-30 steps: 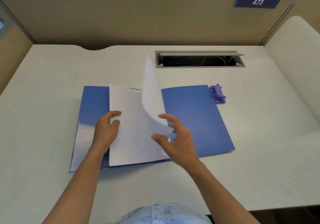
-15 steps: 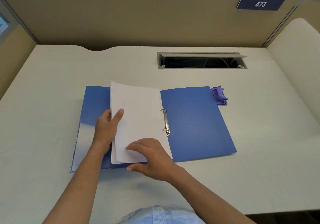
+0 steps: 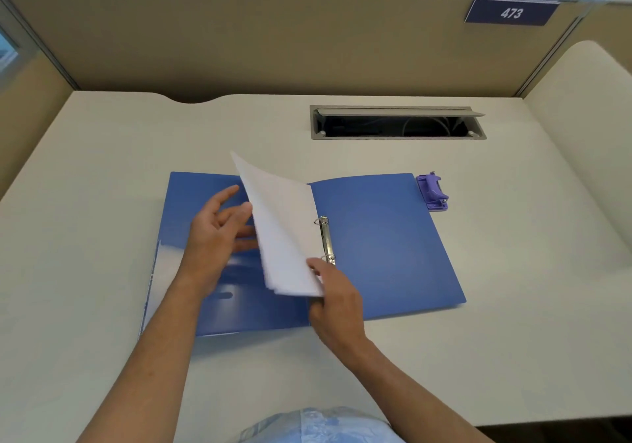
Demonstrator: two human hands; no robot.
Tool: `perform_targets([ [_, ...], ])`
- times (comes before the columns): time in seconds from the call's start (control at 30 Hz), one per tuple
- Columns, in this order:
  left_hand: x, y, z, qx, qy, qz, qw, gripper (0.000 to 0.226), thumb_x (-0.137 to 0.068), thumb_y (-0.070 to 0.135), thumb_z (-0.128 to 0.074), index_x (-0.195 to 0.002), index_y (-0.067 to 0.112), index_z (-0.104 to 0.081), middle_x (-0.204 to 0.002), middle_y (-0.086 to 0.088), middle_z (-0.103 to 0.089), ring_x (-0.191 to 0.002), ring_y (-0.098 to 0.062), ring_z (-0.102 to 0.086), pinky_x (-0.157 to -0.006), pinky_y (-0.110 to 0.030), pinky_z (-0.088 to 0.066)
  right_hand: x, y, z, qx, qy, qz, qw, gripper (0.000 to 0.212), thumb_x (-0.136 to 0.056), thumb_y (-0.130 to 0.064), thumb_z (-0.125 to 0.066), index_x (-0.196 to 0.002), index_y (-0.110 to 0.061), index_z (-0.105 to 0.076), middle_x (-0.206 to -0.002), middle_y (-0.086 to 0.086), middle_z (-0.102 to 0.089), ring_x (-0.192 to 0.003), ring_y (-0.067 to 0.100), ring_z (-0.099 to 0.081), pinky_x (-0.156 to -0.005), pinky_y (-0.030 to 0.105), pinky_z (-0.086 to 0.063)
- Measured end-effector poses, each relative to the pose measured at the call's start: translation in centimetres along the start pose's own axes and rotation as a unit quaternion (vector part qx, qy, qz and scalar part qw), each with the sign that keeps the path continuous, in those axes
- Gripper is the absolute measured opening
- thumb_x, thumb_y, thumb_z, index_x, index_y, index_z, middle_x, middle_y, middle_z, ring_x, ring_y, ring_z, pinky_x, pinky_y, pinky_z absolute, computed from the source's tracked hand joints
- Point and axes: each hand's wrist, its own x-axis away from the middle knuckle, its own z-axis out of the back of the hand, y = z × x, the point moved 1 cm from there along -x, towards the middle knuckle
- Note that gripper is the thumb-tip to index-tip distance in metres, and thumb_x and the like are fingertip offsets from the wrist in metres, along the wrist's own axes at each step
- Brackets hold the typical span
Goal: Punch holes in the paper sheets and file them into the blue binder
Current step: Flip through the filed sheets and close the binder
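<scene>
The blue binder (image 3: 383, 237) lies open and flat on the desk, its metal rings (image 3: 326, 239) showing at the spine. A stack of white paper sheets (image 3: 284, 234) sits on the rings and is lifted off the left cover, tilted up toward the right. My right hand (image 3: 333, 300) pinches the stack's near right corner. My left hand (image 3: 217, 234) is beside the stack's raised left edge, fingers spread, over the left cover; whether it touches the paper I cannot tell. A small purple hole punch (image 3: 433, 192) stands just off the binder's far right corner.
A grey cable tray (image 3: 396, 122) with its lid up is set into the white desk (image 3: 102, 203) behind the binder. Tan partition walls close off the back and left. A sign reading 473 (image 3: 511, 13) hangs at top right.
The sheets lay flat on the left cover under both hands half a second ago. Now the stack is lifted and swinging right on the rings, my right hand at its near corner, my left hand opened.
</scene>
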Motion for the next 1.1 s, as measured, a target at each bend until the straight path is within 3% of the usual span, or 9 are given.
perform_targets([
  [0.1, -0.3, -0.3, 0.9, -0.136, 0.111, -0.092, 0.98, 0.027, -0.094, 0.025, -0.062, -0.12, 0.018, -0.064, -0.104, 0.0, -0.071, -0.096, -0.02, -0.07, -0.085, -0.032, -0.054, -0.6, 0.5, 1.2, -0.074, 0.052, -0.133, 0.987, 0.015, -0.098, -0.011, -0.056, -0.112, -0.011, -0.063, -0.091, -0.004, -0.064, -0.074, 0.019, -0.061, -0.06, 0.028, -0.052],
  [0.2, -0.4, -1.3, 2.6, -0.34, 0.247, -0.172, 0.891, 0.024, -0.091, 0.019, -0.063, -0.113, 0.011, -0.067, -0.113, -0.008, -0.067, -0.11, -0.03, -0.058, -0.093, -0.034, -0.041, -1.0, 1.1, 2.6, -0.168, 0.109, -0.233, 0.952, 0.006, -0.099, -0.017, -0.057, -0.1, -0.013, -0.061, -0.087, -0.001, -0.066, -0.074, 0.014, -0.061, -0.061, 0.024, -0.049],
  [0.3, -0.6, -2.4, 4.0, -0.45, 0.274, -0.096, 0.844, 0.042, -0.086, 0.023, -0.066, -0.126, 0.012, -0.058, -0.135, -0.014, -0.052, -0.128, -0.036, -0.042, -0.101, -0.051, -0.034, -1.1, 2.2, 3.5, -0.237, 0.155, -0.305, 0.909, 0.003, -0.098, -0.016, -0.06, -0.101, -0.017, -0.059, -0.09, -0.006, -0.065, -0.08, 0.006, -0.062, -0.068, 0.019, -0.048],
  [0.4, -0.6, -2.8, 4.7, -0.479, 0.241, 0.006, 0.844, 0.061, -0.087, 0.033, -0.064, -0.141, 0.015, -0.043, -0.149, -0.015, -0.036, -0.136, -0.037, -0.032, -0.104, -0.056, -0.032, -0.9, 3.6, 3.9, -0.286, 0.186, -0.347, 0.873, 0.008, -0.097, -0.013, -0.061, -0.103, -0.017, -0.059, -0.088, -0.004, -0.066, -0.077, 0.01, -0.061, -0.068, 0.019, -0.047],
  [0.53, -0.7, -2.5, 4.5, -0.483, 0.207, 0.052, 0.849, 0.061, -0.089, 0.036, -0.061, -0.143, 0.016, -0.04, -0.143, -0.017, -0.044, -0.125, -0.042, -0.044, -0.098, -0.054, -0.038, -0.5, 5.3, 3.7, -0.309, 0.213, -0.397, 0.837, 0.007, -0.098, -0.012, -0.06, -0.101, -0.019, -0.059, -0.08, 0.0, -0.06, -0.071, 0.014, -0.055, -0.067, 0.023, -0.047],
  [0.7, -0.5, -2.2, 4.2, -0.496, 0.23, 0.054, 0.836, 0.06, -0.089, 0.036, -0.062, -0.142, 0.016, -0.041, -0.143, -0.013, -0.045, -0.129, -0.039, -0.038, -0.099, -0.055, -0.032, 0.3, 6.8, 3.4, -0.324, 0.222, -0.438, 0.809, 0.012, -0.097, -0.011, -0.061, -0.095, -0.021, -0.057, -0.086, 0.0, -0.063, -0.079, 0.019, -0.059, -0.078, 0.035, -0.053],
  [0.83, -0.4, -2.4, 4.5, -0.479, 0.214, 0.072, 0.848, 0.062, -0.089, 0.033, -0.063, -0.143, 0.014, -0.038, -0.141, -0.016, -0.043, -0.127, -0.042, -0.041, -0.098, -0.055, -0.036, 0.7, 7.1, 3.1, -0.332, 0.212, -0.44, 0.807, 0.022, -0.097, -0.01, -0.061, -0.116, -0.02, -0.055, -0.096, -0.006, -0.064, -0.087, 0.013, -0.061, -0.087, 0.037, -0.053],
  [1.1, -0.1, -0.4, 4.5, -0.461, 0.264, -0.013, 0.847, 0.039, -0.089, 0.012, -0.066, -0.127, 0.006, -0.06, -0.13, -0.018, -0.059, -0.113, -0.047, -0.054, -0.091, -0.051, -0.044, 0.8, 8.1, 2.9, -0.345, 0.194, -0.458, 0.796, 0.031, -0.098, -0.012, -0.06, -0.127, -0.017, -0.053, -0.106, -0.005, -0.065, -0.1, 0.022, -0.063, -0.098, 0.045, -0.053],
])
